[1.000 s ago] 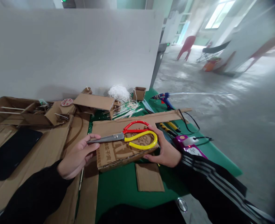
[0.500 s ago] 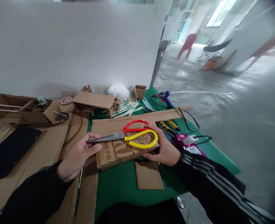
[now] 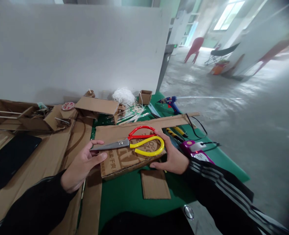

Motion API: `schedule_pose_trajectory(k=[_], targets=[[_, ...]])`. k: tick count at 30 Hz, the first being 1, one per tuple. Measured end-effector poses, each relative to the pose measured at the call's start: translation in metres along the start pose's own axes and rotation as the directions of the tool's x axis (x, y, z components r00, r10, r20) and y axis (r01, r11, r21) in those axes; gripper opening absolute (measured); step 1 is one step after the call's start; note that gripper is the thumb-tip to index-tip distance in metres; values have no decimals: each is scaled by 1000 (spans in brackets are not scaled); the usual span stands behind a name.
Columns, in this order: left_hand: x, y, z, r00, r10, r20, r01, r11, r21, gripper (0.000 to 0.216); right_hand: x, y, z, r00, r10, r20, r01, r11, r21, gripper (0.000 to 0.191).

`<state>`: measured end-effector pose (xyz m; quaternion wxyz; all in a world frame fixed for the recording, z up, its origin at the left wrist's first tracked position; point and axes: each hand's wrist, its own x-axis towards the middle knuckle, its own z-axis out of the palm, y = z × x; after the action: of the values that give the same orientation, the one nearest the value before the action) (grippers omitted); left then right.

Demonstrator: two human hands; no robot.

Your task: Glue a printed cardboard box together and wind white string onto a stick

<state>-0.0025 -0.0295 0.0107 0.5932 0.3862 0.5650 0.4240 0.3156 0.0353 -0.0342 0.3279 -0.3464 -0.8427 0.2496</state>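
A pair of scissors point(image 3: 134, 143) with one red and one yellow handle loop lies across a printed cardboard piece point(image 3: 125, 160). My left hand point(image 3: 82, 164) pinches the tip of the closed blades at the cardboard's left edge. My right hand point(image 3: 172, 156) grips the cardboard's right edge, thumb by the yellow loop. Both sleeves are black, the right one with white stripes.
A green mat point(image 3: 129, 192) covers the table, with a small cardboard rectangle point(image 3: 155, 184) in front. To the right lie a purple device point(image 3: 195, 150) with a black cable and a blue glue gun point(image 3: 170, 102). Cardboard sheets point(image 3: 36, 156), boxes, white string and sticks crowd the left and back.
Hands, scissors and cardboard keep the same hold. Only the view has shifted slightly.
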Motion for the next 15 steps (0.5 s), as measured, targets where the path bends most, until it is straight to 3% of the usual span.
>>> schedule_pose_trajectory(k=[2, 5, 9, 15], targets=[[0, 0, 0, 1000, 9, -2, -9, 1000, 9, 49, 0, -5, -6, 998, -48, -28, 48, 999, -25, 102], [0, -1, 0, 1000, 24, -4, -24, 1000, 18, 50, 0, -18, -16, 991, -114, -69, 107, 990, -93, 68], [0, -2, -1, 1000, 28, 4, -28, 999, 25, 50, 3, -29, -23, 977, -212, -31, 204, 964, -172, 31], [-2, 1, -1, 1000, -27, 10, 28, 1000, -5, 55, 11, -38, -25, 972, -231, -42, 225, 968, -115, 18]])
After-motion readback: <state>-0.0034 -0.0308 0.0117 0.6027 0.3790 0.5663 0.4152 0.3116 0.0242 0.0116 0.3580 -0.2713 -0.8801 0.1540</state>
